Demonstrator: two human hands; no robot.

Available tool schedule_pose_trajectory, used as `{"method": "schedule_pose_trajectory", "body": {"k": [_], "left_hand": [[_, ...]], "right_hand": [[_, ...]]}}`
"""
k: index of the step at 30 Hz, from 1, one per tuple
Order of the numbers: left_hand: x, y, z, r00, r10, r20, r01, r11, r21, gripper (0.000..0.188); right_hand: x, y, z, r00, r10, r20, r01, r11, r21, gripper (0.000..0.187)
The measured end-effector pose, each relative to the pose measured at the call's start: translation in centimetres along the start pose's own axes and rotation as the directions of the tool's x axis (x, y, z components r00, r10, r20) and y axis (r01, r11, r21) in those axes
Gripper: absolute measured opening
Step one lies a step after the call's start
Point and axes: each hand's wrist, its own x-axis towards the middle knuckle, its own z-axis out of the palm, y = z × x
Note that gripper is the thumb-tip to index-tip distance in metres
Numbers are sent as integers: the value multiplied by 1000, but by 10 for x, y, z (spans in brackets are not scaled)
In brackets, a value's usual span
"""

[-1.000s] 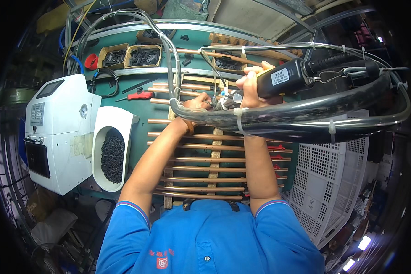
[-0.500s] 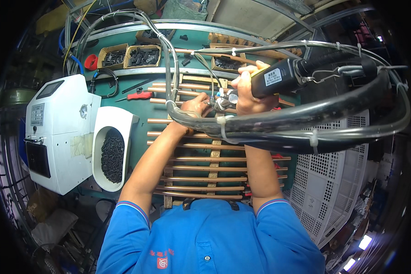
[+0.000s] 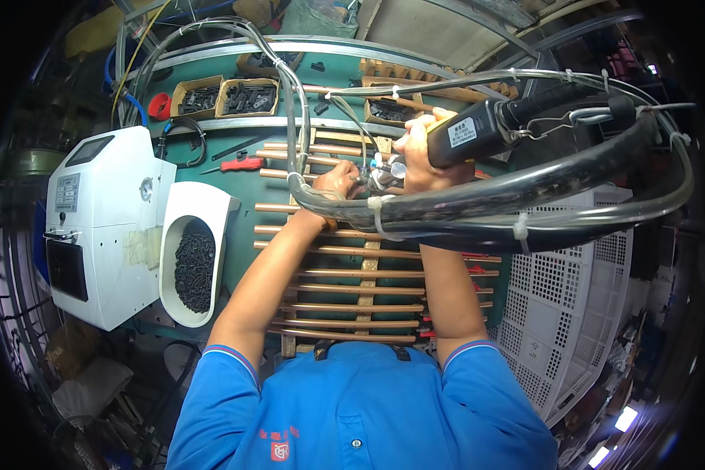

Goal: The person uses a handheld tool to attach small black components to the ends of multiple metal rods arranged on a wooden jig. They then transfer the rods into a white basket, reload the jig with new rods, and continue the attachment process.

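Observation:
My right hand [image 3: 421, 163] is wrapped round the black body of a powered screwdriver [image 3: 471, 135], which lies tilted over the workbench. Its metal nozzle [image 3: 385, 175] points left toward my left hand [image 3: 335, 182]. Those left fingers are pinched together right beside the nozzle, over the copper-coloured tubes [image 3: 356, 291]; what they hold is too small and covered to make out. Several such tubes lie crosswise in a row on wooden slats [image 3: 368, 270]. A thick black hose [image 3: 517, 196] passes in front of both forearms and hides part of my left wrist.
A white machine [image 3: 106, 227] stands at the left beside a white bin [image 3: 229, 205] of dark screws. A red-handled screwdriver [image 3: 243, 164] lies on the green bench. Cardboard boxes [image 3: 221, 108] of black parts sit at the back. A white perforated crate [image 3: 556, 313] is at right.
The powered screwdriver and my right hand have shifted slightly left, and the hose has swayed a little. My left hand stays in nearly the same place.

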Motion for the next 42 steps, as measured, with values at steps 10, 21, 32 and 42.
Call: {"method": "schedule_pose_trajectory", "body": {"k": [10,21,32,42], "left_hand": [[-7,22,-24,961,257,-105,-250,966,69,17],[1,-20,14,997,50,-66,-54,996,-64,17],[-45,8,-22,861,-490,138,119,-69,-990,23],[-128,62,0,860,-15,510,287,-812,-508,38]], "right_hand": [[-6,17,-9,999,12,53,-18,995,100,30],[-3,34,-6,985,-138,102,145,987,-62,31],[48,-83,-4,968,-247,35,247,969,-6,36],[21,-74,-22,982,-184,-42,181,981,-63,35]]}}
